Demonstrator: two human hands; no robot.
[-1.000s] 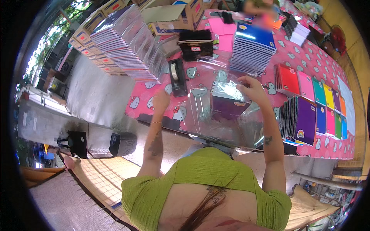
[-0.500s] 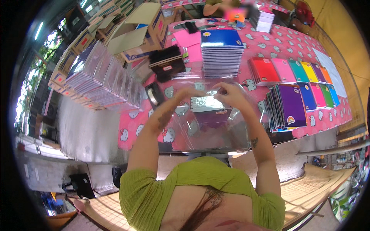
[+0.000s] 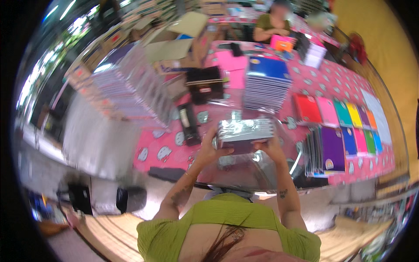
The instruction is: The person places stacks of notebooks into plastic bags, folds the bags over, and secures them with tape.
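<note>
Her left hand [image 3: 208, 150] grips one end of a plastic-wrapped bundle of notebooks [image 3: 245, 133], lifted above the pink table [image 3: 166, 144]; her right hand [image 3: 271, 148] clasps the other end. Coloured notebooks [image 3: 345, 115] lie further right.

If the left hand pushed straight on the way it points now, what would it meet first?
The left hand points forward over the table, gripping the wrapped bundle of notebooks. Beyond the bundle, probably the blue-topped notebook stack, though depth is unclear.
</note>
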